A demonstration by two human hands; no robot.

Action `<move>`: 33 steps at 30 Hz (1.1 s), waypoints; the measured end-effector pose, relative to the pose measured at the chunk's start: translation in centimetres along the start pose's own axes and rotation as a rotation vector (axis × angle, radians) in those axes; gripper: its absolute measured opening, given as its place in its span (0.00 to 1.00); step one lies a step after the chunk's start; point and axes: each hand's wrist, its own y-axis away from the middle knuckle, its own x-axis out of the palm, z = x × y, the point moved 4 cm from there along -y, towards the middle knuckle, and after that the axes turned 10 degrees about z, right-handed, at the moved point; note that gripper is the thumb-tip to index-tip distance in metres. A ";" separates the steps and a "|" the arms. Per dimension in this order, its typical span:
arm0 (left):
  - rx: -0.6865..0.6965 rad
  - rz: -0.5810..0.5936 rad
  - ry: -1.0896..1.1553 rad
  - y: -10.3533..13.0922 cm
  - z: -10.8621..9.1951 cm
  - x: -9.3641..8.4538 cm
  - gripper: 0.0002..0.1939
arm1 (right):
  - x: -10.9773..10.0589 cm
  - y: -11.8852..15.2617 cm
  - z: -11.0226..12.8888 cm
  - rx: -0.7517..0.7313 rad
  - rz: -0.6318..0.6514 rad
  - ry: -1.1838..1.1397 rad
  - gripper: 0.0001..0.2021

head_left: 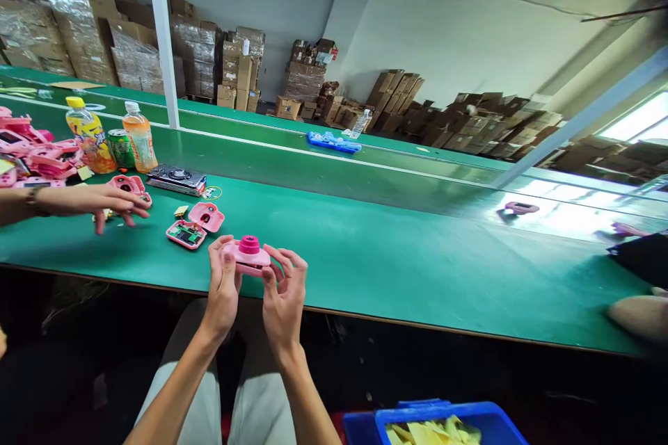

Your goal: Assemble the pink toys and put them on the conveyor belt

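Between my two hands I hold a pink toy camera point(254, 259) with a darker pink lens ring facing up, just over the table's front edge. A dark gap shows along its near side, between the two shell halves. My left hand point(224, 285) grips its left end, thumb on the near side. My right hand point(284, 285) grips the right end, thumb and fingertips against the shell. Beyond my left hand lies an opened pink camera point(186, 233) with a green circuit board showing and its other shell half point(207, 217) folded back. A small yellowish part point(181, 211) lies beside it.
At left, a co-worker's hand point(112, 203) reaches over the table point(396, 257) near another pink shell point(129, 185). A pink camera pile point(44, 153), drink bottles point(140, 142) and a boxed device point(176, 179) stand behind. A blue bin point(501, 424) with yellow scraps sits below right.
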 end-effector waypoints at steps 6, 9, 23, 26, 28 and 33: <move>-0.079 0.110 -0.129 -0.5 0.7 0.2 0.23 | -1.0 -1.2 -0.1 0.270 0.251 -0.128 0.15; -0.070 0.187 -0.213 -0.7 0.4 0.4 0.21 | -2.3 -1.5 -0.1 0.316 0.350 -0.089 0.16; 0.050 -0.137 -1.520 -8.0 -0.1 -13.7 0.29 | -11.6 -28.1 -14.2 0.351 0.084 0.852 0.16; -0.027 -0.124 -1.541 -8.0 0.7 -14.2 0.28 | -11.8 -29.9 -16.2 0.398 0.073 0.903 0.22; -0.066 -0.137 -1.535 -8.4 0.1 -14.2 0.27 | -11.4 -29.7 -16.5 0.366 0.075 0.927 0.29; -0.263 -0.230 -1.628 -11.1 -2.8 -13.8 0.25 | -9.3 -25.1 -15.5 0.220 0.219 0.939 0.34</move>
